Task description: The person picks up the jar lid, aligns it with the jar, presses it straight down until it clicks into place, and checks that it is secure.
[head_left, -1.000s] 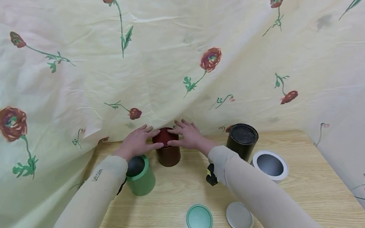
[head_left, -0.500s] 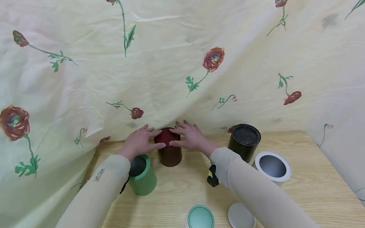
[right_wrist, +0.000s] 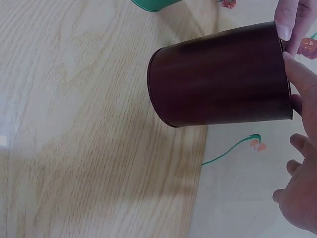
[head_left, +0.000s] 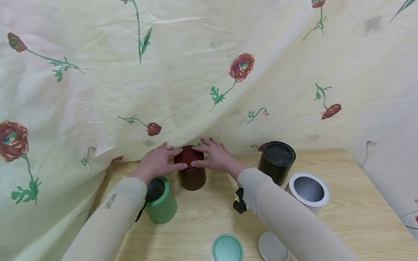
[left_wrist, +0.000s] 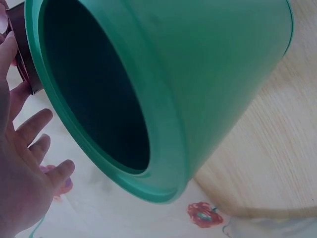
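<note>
A dark red lidded tin (head_left: pixel 192 180) stands upright at the back of the table, against the cloth. My left hand (head_left: pixel 156 163) comes to its top from the left, thumb and forefinger extended onto the lid (head_left: pixel 188 153). From the right, my right hand (head_left: pixel 217 157) lays its thumb and forefinger on the same lid, its other fingers spread beyond. The two thumb tips nearly meet at the lid's front. In the right wrist view the tin's side (right_wrist: pixel 223 79) is plain and my fingertips sit at its top edge. A lidless green tin (head_left: pixel 162 208) stands under my left wrist.
A closed black tin (head_left: pixel 277 164) stands back right, with an open white tin (head_left: pixel 326 190) in front of it, near my right forearm. A green lid (head_left: pixel 227 252) and a pale grey lid (head_left: pixel 273 249) lie on the wooden table (head_left: pixel 189 237). Flowered cloth (head_left: pixel 189 86) hangs behind.
The head view shifts slightly. Both hands stay on the dark red tin's lid, and nothing else visibly moves.
</note>
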{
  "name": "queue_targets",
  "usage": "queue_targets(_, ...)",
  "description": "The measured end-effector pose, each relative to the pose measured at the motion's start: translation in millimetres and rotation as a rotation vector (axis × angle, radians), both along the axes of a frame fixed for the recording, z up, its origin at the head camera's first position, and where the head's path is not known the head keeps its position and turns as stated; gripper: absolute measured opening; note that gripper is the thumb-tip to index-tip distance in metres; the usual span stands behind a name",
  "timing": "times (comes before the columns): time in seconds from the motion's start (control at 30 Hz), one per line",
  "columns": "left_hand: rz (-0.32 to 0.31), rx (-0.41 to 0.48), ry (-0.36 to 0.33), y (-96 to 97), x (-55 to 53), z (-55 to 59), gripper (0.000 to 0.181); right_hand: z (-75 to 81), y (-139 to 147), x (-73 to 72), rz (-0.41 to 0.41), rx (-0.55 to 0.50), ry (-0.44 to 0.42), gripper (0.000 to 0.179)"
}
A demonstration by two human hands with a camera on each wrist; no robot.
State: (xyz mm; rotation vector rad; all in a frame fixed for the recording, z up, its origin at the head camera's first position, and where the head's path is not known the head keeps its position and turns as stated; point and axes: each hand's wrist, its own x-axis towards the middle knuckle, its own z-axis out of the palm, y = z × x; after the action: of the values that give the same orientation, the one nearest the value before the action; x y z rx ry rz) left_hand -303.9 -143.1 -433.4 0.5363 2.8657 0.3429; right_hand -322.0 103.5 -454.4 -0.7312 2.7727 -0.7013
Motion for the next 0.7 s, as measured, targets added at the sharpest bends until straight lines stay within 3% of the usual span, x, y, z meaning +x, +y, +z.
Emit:
queue_targets(0.23,-0.028,-0.004,0.042,3.1,5.1,-0.1,0.076,-6.2,6.7,1.6,0.033,-0.040,0.040,0.068)
queue_targets(0.47,-0.034,0.013,0.114,-1.8,9.5,1.1,0.077,3.0,17.2,13.6,0.090,-0.093,0.051,0.072)
queue_targets(0.7,-0.091,0.021,0.176,-0.6,28.4,13.5,0.075,13.8,37.6,33.7,0.143,-0.079,0.099,0.072)
